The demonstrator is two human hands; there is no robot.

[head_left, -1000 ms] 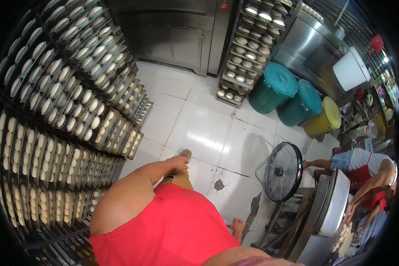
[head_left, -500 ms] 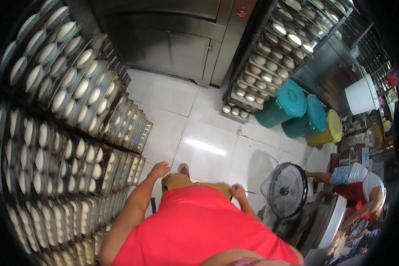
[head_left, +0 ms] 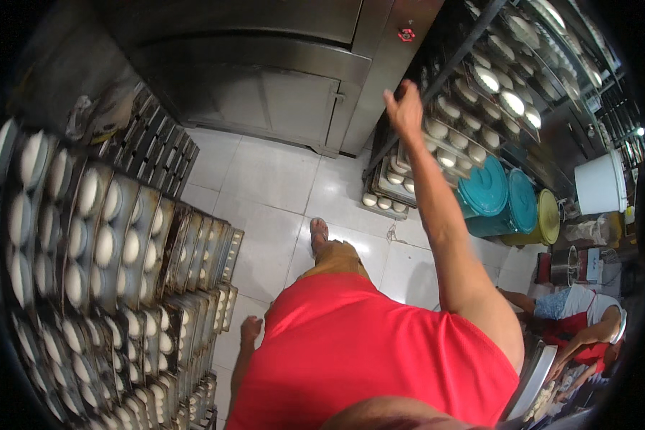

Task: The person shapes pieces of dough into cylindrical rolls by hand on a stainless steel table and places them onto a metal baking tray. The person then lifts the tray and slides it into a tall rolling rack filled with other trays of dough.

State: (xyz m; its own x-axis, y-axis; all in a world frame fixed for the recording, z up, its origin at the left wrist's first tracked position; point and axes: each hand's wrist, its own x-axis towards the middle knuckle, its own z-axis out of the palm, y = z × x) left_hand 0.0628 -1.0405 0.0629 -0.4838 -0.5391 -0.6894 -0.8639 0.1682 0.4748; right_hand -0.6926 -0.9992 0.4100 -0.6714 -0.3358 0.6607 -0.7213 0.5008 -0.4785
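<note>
My right arm stretches forward, and my right hand [head_left: 406,113] is raised near the front post of the right tray rack [head_left: 457,51]. Its thumb stands apart from the fingers, and I see nothing held. Whether the fingertips touch the post, I cannot tell. That rack carries trays of pale round dough pieces [head_left: 511,102], several in fluted cups. My left hand [head_left: 251,330] hangs low at my left side, small in view, its fingers loosely apart with nothing visible in it. Nearest to it are the stacked trays of dough pieces [head_left: 130,245] in the left rack.
A steel oven front [head_left: 265,104] with a red valve knob [head_left: 406,34] stands ahead. Two teal lidded bins [head_left: 484,188] and a yellow bin [head_left: 547,218] stand at right, below a white bucket [head_left: 599,183]. Another person [head_left: 584,312] bends over a worktable at lower right.
My right arm has swung up and forward toward the right rack. My left hand has dropped back beside my body. I have stepped forward; the oven and right rack appear closer.
</note>
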